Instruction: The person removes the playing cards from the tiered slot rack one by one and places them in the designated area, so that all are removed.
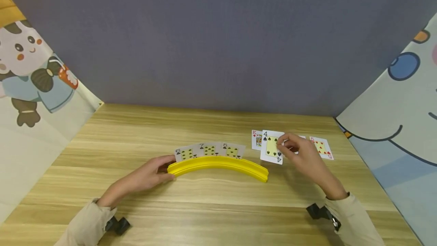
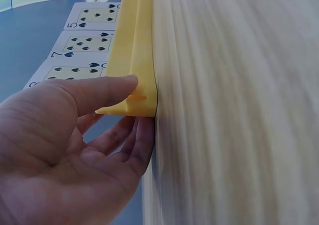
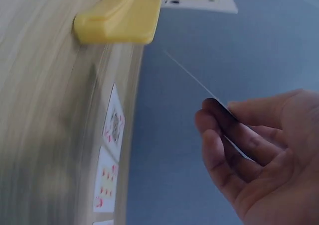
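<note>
Left hand (image 1: 146,176): grip holds yellow rack (image 1: 218,162) by one end
Right hand (image 1: 303,155): grip pinches four of spades (image 1: 271,148)
Rack: three spade cards (image 1: 209,150)

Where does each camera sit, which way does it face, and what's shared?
Head: head-worn, facing forward and down over the table; left hand, right hand and sleeves show.
Left wrist: worn there, facing along the yellow holder; left hand grips its end.
Right wrist: worn there, facing the holder's other end; right hand pinches the four of spades, edge-on.
Shared: head and left wrist show three cards in the holder.
</note>
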The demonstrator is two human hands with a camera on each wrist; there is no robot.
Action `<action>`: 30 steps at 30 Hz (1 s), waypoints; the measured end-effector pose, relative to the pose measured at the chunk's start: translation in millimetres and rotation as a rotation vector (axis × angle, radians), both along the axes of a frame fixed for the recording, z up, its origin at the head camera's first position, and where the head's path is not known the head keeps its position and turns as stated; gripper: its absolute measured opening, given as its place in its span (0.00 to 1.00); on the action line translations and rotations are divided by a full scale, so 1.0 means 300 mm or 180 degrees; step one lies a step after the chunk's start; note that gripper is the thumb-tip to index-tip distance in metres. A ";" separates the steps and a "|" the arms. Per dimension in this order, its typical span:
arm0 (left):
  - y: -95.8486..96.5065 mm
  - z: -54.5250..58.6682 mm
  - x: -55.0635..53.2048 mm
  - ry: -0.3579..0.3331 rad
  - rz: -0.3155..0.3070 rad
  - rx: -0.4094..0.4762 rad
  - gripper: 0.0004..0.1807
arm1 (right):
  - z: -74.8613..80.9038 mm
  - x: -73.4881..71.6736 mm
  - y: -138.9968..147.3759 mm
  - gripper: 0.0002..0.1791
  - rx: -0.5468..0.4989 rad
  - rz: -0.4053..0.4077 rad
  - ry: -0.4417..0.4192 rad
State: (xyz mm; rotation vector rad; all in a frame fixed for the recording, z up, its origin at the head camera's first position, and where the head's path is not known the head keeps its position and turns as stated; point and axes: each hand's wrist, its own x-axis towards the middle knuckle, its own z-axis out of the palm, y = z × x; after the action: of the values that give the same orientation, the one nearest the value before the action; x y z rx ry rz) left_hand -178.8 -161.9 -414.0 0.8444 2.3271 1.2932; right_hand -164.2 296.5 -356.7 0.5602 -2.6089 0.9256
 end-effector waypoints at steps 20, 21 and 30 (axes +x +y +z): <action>-0.005 -0.002 -0.001 0.0056 -0.0020 -0.0037 0.29 | -0.127 -0.056 0.060 0.10 0.0523 0.0218 -0.0944; -0.005 -0.003 -0.001 0.0055 -0.0021 -0.0038 0.29 | -0.129 -0.056 0.062 0.10 0.0570 0.0221 -0.0969; -0.009 -0.011 -0.009 0.0009 0.0040 -0.0075 0.29 | -0.138 -0.052 0.061 0.14 0.0673 0.0285 -0.1251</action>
State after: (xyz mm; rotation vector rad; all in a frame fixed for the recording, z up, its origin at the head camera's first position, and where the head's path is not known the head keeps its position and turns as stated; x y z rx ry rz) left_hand -181.6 -164.8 -417.2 0.8259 2.3488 1.2681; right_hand -179.8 314.8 -398.1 0.6031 -3.0839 0.8644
